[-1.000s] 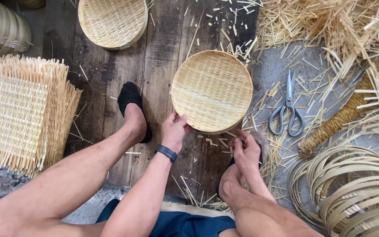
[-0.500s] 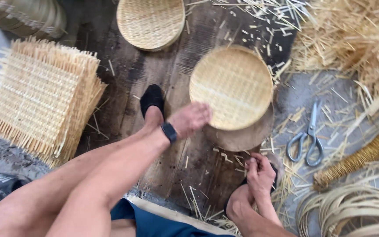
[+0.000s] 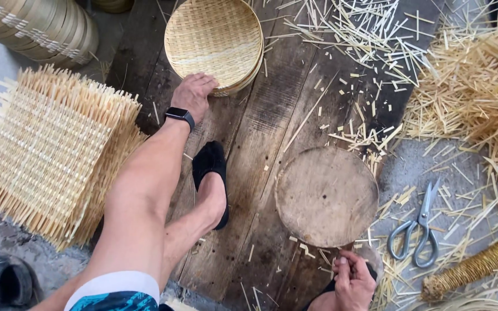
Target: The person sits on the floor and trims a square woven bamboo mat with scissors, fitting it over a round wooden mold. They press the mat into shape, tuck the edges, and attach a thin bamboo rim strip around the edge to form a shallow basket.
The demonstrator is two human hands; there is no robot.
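Note:
My left hand reaches far forward and grips the near rim of the top round woven bamboo tray, which lies on a stack of like trays. A black watch sits on that wrist. My right hand stays low by my right foot, its fingers pinched together; I cannot tell if a sliver is between them. Just beyond it lies a bare round wooden disc. My left foot in a black sock rests on the dark wooden boards.
A stack of square woven bamboo mats lies at the left, with bamboo hoops behind it. Scissors lie right of the disc. Loose bamboo strips cover the right side, and a wrapped bundle lies at the lower right.
My left hand has carried the round woven tray off the wooden disc, forward and left onto the stack. The disc now lies bare. My right hand stayed by the foot.

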